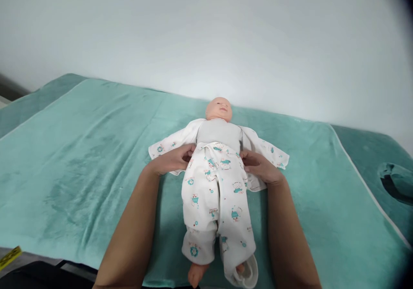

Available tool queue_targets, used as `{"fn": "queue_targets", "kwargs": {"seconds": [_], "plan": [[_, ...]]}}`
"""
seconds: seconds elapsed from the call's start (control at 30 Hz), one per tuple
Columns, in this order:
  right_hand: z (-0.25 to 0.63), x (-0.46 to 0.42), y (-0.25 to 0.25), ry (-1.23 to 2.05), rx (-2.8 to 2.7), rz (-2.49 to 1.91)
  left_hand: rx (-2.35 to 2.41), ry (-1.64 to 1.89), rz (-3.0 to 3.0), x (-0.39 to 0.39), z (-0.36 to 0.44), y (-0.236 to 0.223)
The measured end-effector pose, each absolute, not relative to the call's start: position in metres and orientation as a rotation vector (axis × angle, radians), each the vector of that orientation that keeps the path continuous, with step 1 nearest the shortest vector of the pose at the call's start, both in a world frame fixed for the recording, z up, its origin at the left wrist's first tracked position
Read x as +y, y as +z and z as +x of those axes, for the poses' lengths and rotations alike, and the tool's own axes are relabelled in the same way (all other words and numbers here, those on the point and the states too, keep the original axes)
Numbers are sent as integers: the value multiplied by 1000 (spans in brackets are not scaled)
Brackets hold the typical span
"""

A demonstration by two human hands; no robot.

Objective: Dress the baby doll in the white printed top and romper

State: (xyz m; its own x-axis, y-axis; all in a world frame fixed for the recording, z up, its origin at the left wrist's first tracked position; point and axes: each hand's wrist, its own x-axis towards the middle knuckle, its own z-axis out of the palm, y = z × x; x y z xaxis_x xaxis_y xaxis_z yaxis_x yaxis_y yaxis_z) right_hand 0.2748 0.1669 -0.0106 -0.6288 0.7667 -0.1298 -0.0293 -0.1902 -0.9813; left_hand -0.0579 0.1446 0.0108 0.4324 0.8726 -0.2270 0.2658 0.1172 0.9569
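Note:
A baby doll (219, 109) lies on its back, head away from me, dressed in white printed trousers (206, 185). Its white printed jacket (270, 151) hangs open around a pale grey torso (217, 132), with the sleeves spread to both sides. My left hand (174, 157) pinches the trousers at the left side of the waist. On the opposite side my right hand (260, 166) has its fingers closed on the waistband. Both sets of fingertips are partly hidden by the cloth. One bare foot (197, 273) sticks out of the left trouser leg; the other is mostly covered by the right cuff (250, 271).
A green plush cover (80, 164) spreads under the doll, with wrinkles on the left. Behind it rises a plain pale wall (193, 35). A clear item with a dark band (395, 185) lies at the right edge. A yellow marked strip (10, 256) shows at lower left.

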Motion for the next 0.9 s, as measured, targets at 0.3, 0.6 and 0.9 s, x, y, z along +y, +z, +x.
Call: {"fn": "queue_targets", "kwargs": {"seconds": [0.3, 0.6, 0.9], "plan": [[257, 168, -15, 1580, -1450, -985, 1108, 789, 1388, 145, -56, 5], [235, 174, -28, 1252, -1385, -1134, 1259, 1085, 1319, 151, -31, -4], [237, 176, -28, 1244, -1426, -1090, 1272, 1223, 1275, 152, -30, -12]]}}
